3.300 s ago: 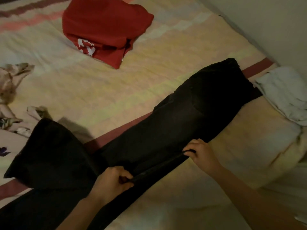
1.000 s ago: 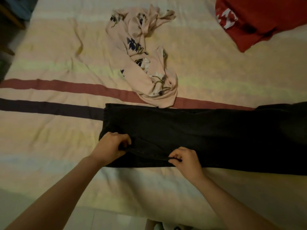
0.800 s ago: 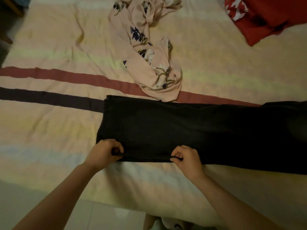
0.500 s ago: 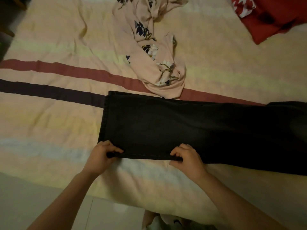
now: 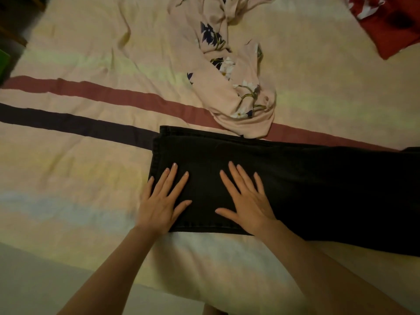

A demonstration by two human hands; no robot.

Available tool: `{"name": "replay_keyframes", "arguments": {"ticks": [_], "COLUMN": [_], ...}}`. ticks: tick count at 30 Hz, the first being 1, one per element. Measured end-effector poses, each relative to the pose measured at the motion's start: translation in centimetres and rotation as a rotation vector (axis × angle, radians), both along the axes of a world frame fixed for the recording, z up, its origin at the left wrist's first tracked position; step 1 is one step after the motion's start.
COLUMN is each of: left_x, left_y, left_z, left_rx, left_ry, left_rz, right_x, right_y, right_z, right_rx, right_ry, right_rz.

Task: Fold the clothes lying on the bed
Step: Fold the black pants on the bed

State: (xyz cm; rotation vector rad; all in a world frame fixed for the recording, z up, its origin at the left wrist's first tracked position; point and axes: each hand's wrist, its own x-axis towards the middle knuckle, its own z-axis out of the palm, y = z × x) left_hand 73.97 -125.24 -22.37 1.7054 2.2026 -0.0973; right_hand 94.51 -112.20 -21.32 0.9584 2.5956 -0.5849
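2 flat hands press on black trousers point(image 5: 295, 189) laid lengthwise across the bed point(image 5: 79, 178).

The left hand point(image 5: 162, 201) lies palm-down with its fingers straight and fanned apart on the trousers' hem end, its outer edge reaching just past the cloth's left border. The right hand point(image 5: 246, 201) lies the same way just beside it, fingers spread, wholly on the dark fabric. Neither hand grips anything. The trousers run from mid-frame off the right edge, covering part of the striped bedsheet's dark band and maroon band. A crumpled pink floral garment point(image 5: 231, 71) lies beyond them, its lower tip touching the trousers' far edge. A red garment point(image 5: 391, 23) with white print sits at the top right corner, well apart.
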Motion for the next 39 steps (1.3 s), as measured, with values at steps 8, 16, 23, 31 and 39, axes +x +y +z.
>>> {"name": "replay_keyframes", "arguments": {"ticks": [8, 16, 23, 31, 39], "left_x": [0.0, -1.1, -2.6, -2.4, -1.5], "left_y": [-0.3, 0.6, 1.3, 0.7, -2.7], "left_z": [-0.8, 0.1, 0.0, 2.0, 3.2], "left_rx": [0.012, 0.089, 0.02, 0.267, 0.359], "left_ry": [0.113, 0.025, -0.076, -0.559, -1.191], "left_rz": [0.049, 0.158, 0.198, 0.377, 1.09], "right_x": [6.9, 2.6, -1.8, -0.5, -11.1], "right_y": [0.8, 2.9, 7.8, 3.5, 6.2], "right_z": [-1.2, 0.3, -2.7, -1.0, 4.9], "right_rx": [0.207, 0.301, 0.207, 0.174, -0.293], "right_ry": [-0.195, -0.051, -0.052, -0.198, 0.397], "right_rz": [-0.146, -0.1, -0.112, -0.199, -0.161]}}
